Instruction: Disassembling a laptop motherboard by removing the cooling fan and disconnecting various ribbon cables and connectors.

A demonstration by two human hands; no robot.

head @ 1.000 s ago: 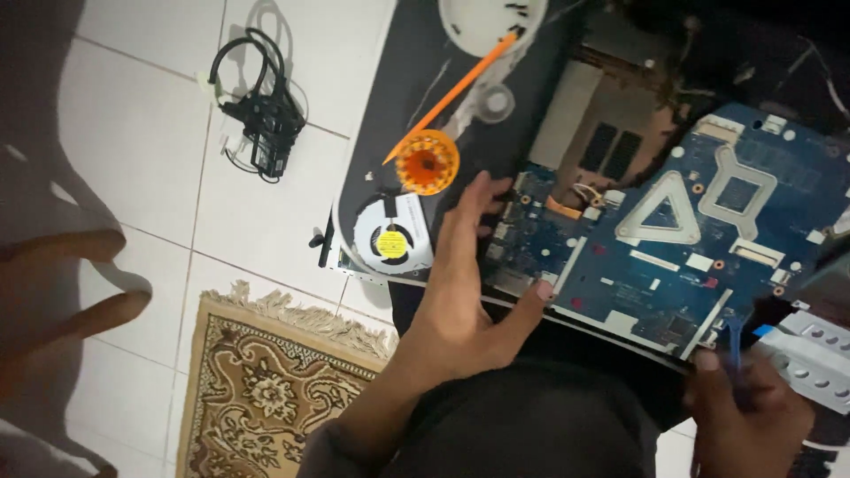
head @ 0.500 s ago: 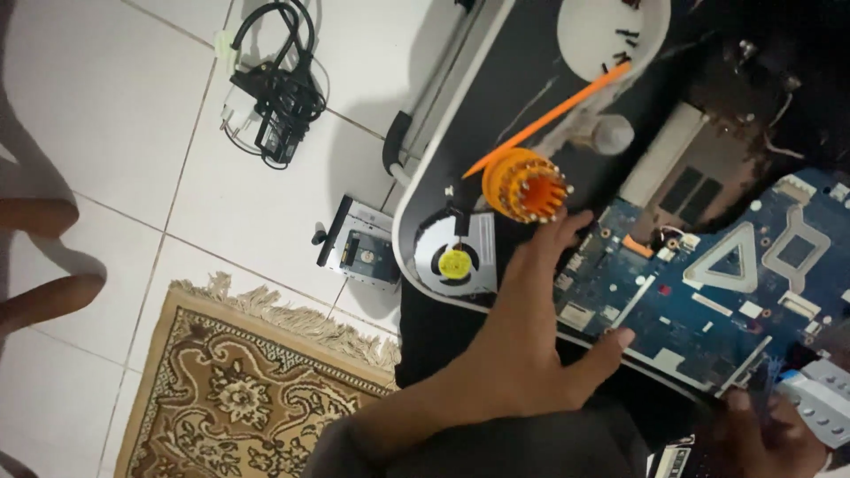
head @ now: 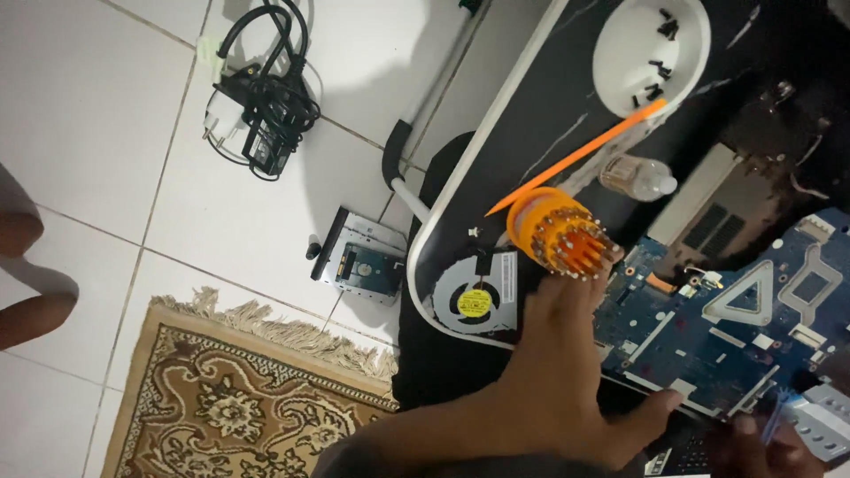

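Note:
My left hand lies flat, fingers apart, on the near left corner of a blue laptop motherboard. Its fingertips reach almost to an orange round bit holder. Left of the hand, a black cooling fan with a yellow hub rests on the black table. My right hand shows only partly at the bottom right. It grips a thin blue tool next to a grey part; this corner is blurred.
The black table has a white rim. On it are an orange pry stick, a small clear bottle and a white bowl with screws. On the tiled floor lie a hard drive, a charger with cables and a patterned rug.
The view has swung left, so the table and board now sit further right in frame. My left hand has stayed on the board's corner, and my right hand has stayed at the bottom right.

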